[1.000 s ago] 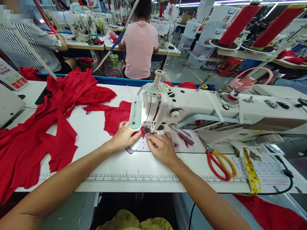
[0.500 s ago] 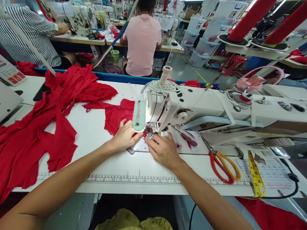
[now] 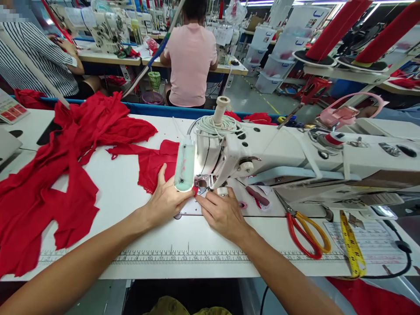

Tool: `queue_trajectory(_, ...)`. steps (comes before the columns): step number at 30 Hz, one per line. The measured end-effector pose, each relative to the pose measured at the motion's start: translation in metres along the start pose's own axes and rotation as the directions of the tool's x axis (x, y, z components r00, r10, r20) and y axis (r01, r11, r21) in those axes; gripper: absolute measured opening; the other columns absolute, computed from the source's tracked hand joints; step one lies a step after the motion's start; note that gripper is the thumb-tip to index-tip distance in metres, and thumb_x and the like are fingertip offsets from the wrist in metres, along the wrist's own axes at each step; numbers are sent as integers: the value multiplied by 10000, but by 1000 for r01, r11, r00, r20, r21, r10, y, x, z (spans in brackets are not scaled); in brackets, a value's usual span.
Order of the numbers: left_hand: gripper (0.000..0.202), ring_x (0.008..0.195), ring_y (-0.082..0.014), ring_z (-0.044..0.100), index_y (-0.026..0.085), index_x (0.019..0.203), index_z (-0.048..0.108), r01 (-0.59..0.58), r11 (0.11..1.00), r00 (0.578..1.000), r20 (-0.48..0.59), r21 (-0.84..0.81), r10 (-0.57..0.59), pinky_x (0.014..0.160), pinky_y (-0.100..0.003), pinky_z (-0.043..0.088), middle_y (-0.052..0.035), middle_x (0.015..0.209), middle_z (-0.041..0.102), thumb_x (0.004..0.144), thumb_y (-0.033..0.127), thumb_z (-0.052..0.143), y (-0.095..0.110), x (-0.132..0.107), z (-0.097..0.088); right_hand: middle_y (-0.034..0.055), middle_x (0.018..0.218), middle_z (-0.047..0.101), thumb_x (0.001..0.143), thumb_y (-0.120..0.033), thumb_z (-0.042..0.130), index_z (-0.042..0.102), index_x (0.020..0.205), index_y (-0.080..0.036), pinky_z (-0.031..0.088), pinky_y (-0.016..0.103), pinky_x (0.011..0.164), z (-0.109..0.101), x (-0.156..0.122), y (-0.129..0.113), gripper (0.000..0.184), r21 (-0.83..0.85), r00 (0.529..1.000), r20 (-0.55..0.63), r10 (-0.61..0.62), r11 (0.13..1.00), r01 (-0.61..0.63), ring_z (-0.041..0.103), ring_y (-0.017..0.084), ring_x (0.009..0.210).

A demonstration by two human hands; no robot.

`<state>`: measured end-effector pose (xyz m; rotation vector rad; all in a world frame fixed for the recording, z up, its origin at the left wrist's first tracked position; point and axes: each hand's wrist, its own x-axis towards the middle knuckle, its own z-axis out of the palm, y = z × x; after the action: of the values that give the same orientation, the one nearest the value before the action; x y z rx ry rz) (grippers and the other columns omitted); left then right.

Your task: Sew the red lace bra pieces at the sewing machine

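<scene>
My left hand (image 3: pixel 166 197) lies flat with fingers stretched out on a small red lace-edged fabric piece (image 3: pixel 154 162), just left of the needle area of the white sewing machine (image 3: pixel 269 154). My right hand (image 3: pixel 223 211) rests on the machine bed right in front of the presser foot (image 3: pixel 201 183), its fingers drawn together and pinching the red fabric's edge at the needle. The machine's lamp (image 3: pixel 184 165) hides part of the left fingers.
A large heap of red fabric (image 3: pixel 62 166) covers the table's left side. Red-and-yellow scissors (image 3: pixel 303 231), a yellow tape measure (image 3: pixel 352 245) and a paper sheet lie to the right. A ruler strip runs along the front edge. Two people sit at machines beyond.
The fabric has fed slightly away from me under the foot, and both hands stay at the needle. The view has tilted a little.
</scene>
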<state>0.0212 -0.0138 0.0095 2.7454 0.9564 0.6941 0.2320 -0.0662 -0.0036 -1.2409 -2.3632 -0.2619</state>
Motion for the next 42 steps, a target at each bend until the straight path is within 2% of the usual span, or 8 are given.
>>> queue_trajectory(8, 384, 1057, -265, 613, 183, 1122, 663, -168, 961, 985, 17, 220, 169, 1017, -599, 484, -84, 1042, 696, 859, -29, 481, 6, -2, 1, 1, 654, 616, 921, -70, 485, 741, 1020, -178, 313, 369, 826, 0, -1, 1, 295, 69, 998, -54, 43, 997, -40, 503, 174, 684)
queue_trajectory(13, 338, 835, -191, 637, 111, 1078, 649, -258, 910, 958, -35, 325, 284, 919, -498, 560, -72, 901, 684, 919, -40, 391, 13, -1, 1, 18, 705, 659, 929, -84, 482, 733, 1125, -189, 353, 363, 805, 5, -2, 3, 335, 170, 989, -79, 124, 979, -110, 544, 181, 705)
queue_trajectory(19, 351, 768, -169, 613, 127, 1057, 665, -144, 971, 982, -93, 193, 164, 883, -463, 580, -58, 821, 647, 926, -33, 381, 7, -10, 11, 23, 673, 656, 910, -84, 512, 771, 982, -226, 366, 366, 816, 8, -3, 7, 304, 168, 978, -140, 152, 977, -128, 554, 195, 740)
queue_trajectory(24, 402, 868, -173, 637, 189, 1167, 670, -99, 993, 993, -58, 61, 102, 942, -429, 573, -72, 996, 687, 921, -17, 428, 4, -11, 13, 12, 653, 642, 912, -89, 523, 763, 1048, -220, 352, 373, 813, 7, -2, 6, 305, 122, 985, -134, 108, 988, -92, 533, 186, 712)
queue_trajectory(28, 415, 945, -188, 654, 218, 1210, 662, -100, 994, 994, -48, 40, 102, 1019, -468, 541, -62, 1058, 698, 925, -2, 457, 6, -11, 11, 24, 710, 675, 923, -84, 495, 747, 1094, -220, 352, 365, 799, 5, 0, 4, 334, 131, 983, -131, 129, 985, -111, 566, 195, 758)
queue_trajectory(32, 405, 956, -191, 677, 200, 1233, 652, -126, 992, 990, -53, 29, 127, 1092, -520, 486, -61, 1029, 710, 920, 15, 475, 4, -15, 8, 49, 842, 730, 943, -101, 479, 704, 1193, -197, 360, 387, 856, 3, 1, 1, 350, 165, 991, -52, 120, 980, -109, 595, 202, 808)
queue_trajectory(38, 356, 1010, -197, 686, 189, 1188, 663, -134, 989, 984, -106, 64, 141, 1109, -546, 469, -62, 993, 724, 957, 45, 433, -1, -20, 14, 36, 688, 685, 948, -113, 496, 690, 1229, -171, 348, 415, 864, 3, -3, -1, 346, 97, 998, -7, 56, 994, -55, 596, 225, 795)
queue_trajectory(42, 329, 980, -182, 684, 190, 1187, 655, -131, 990, 989, -58, 44, 133, 1135, -549, 444, -58, 997, 724, 968, 60, 448, -3, -24, 20, 38, 701, 686, 949, -103, 455, 681, 1245, -167, 371, 423, 886, 2, -5, -2, 378, 142, 996, 10, 86, 986, -86, 600, 231, 822)
